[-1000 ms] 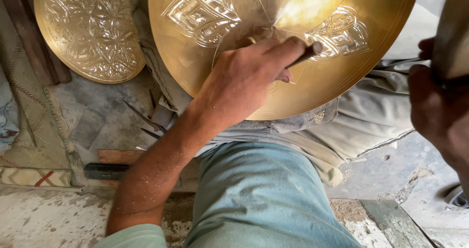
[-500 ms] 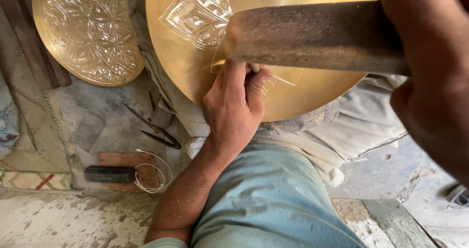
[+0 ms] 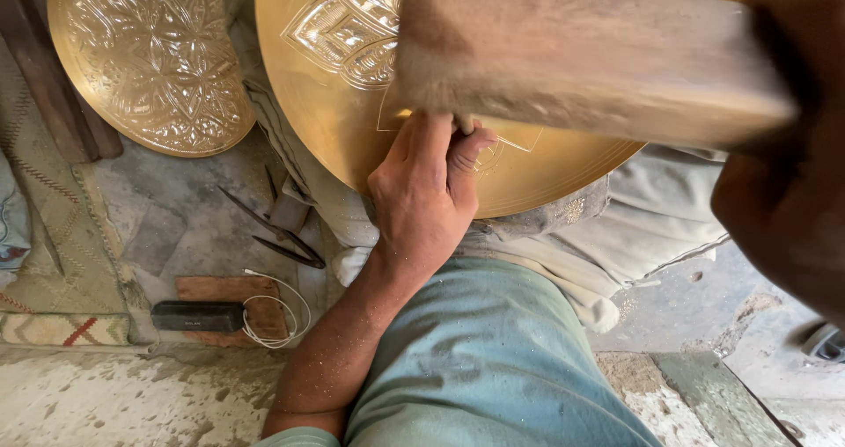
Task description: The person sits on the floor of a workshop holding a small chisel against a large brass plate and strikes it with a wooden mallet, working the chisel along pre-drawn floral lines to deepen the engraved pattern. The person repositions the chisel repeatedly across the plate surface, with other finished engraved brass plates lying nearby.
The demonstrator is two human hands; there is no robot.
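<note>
A large round brass plate point(image 3: 308, 121) with an engraved leaf-shaped motif near its top rests tilted on my lap over a grey cloth point(image 3: 651, 227). My left hand point(image 3: 427, 205) lies on the plate's lower edge, fingers pinched around a thin chisel point(image 3: 461, 125) whose tip only just shows. My right hand point(image 3: 788, 192), very near the camera at the right edge, grips a hammer point(image 3: 581, 60). The blurred hammer stretches leftward across the plate, just above my left fingers, and hides the plate's middle.
A fully engraved round brass tray point(image 3: 150, 55) leans at the top left. On the concrete floor lie dark metal shears point(image 3: 273, 227), a wooden board point(image 3: 211, 290) with a small black box point(image 3: 198, 315) and a white cable point(image 3: 275, 313). A woven rug point(image 3: 44, 236) runs along the left.
My right hand has swung the hammer in from the right edge until it covers the plate's middle. My left hand has shifted down and left along the plate, still gripping the chisel.
</note>
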